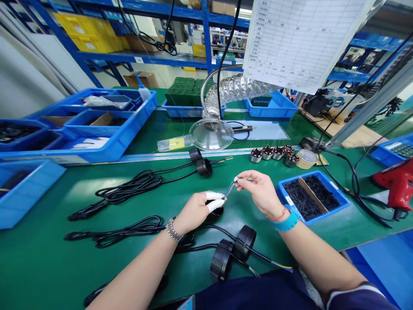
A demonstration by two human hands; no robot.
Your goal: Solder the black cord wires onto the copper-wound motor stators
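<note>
White finger covers are on the thumb and a finger of my left hand [199,209], which pinches a cable where its coloured wires [229,188] come out. A black ring-shaped part [215,212] sits under those fingers. My right hand [256,189] closes its fingertips on the far ends of the same wires. Nearer me lie two black rings [221,259] with cables through them, their coloured wire ends bare. Two coiled black cables [129,187] lie to the left, with black rings [204,167] at the upper one's end.
A blue tray [314,219] of black tubes stands right of my right hand. Several copper-wound parts [256,155] are behind it. A clear extraction hood [211,134] hangs over the green table [41,254]. A red heat gun [398,185] is at the far right, blue bins [124,140] at the left.
</note>
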